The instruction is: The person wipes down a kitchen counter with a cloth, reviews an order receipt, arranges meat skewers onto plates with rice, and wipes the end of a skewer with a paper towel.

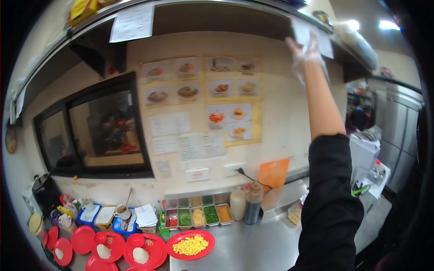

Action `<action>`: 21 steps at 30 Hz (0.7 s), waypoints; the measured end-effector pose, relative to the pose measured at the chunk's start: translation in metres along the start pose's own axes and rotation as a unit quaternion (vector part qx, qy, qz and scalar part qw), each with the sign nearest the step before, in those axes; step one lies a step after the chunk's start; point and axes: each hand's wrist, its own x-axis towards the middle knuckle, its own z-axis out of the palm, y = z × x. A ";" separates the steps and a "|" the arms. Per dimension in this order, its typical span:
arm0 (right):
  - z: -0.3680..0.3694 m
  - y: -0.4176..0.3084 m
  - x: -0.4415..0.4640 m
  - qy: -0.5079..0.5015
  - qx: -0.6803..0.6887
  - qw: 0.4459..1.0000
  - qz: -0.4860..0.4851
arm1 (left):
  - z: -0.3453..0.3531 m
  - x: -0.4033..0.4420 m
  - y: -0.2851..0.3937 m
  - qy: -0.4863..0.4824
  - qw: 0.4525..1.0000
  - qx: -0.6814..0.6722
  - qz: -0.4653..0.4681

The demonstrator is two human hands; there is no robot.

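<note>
My right hand [309, 55], in a clear plastic glove, is raised high at the upper right with its fingers apart. It overlaps a white paper sheet [326, 44] hanging from the front of the overhead shelf [226, 18]; whether the fingers touch the sheet I cannot tell. Nothing shows in the fingers. My left hand is out of view. Below, on the steel counter [257, 248], lies a red oval plate [210, 252] bearing yellow chopped pieces [191, 245] that look like egg.
Metal pans [198, 217] of chopped ingredients line the wall beside two squeeze bottles [253, 205]. An orange cutting board [274, 173] leans behind them. Red plates, some with white rice [140, 255], crowd the lower left. A dark-framed window [149, 158] and menu photos [221, 86] are on the wall.
</note>
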 end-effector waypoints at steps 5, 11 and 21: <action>0.090 0.153 -0.067 -0.033 -0.327 0.933 0.149 | 0.018 0.010 0.058 0.110 0.990 -0.082 -0.029; 0.129 0.268 -0.088 -0.180 -0.442 0.866 0.150 | 0.007 0.004 0.098 0.053 0.950 -0.275 -0.141; 0.069 0.248 -0.187 -0.153 -0.384 0.901 0.131 | -0.018 0.003 0.114 0.023 0.962 -0.268 -0.053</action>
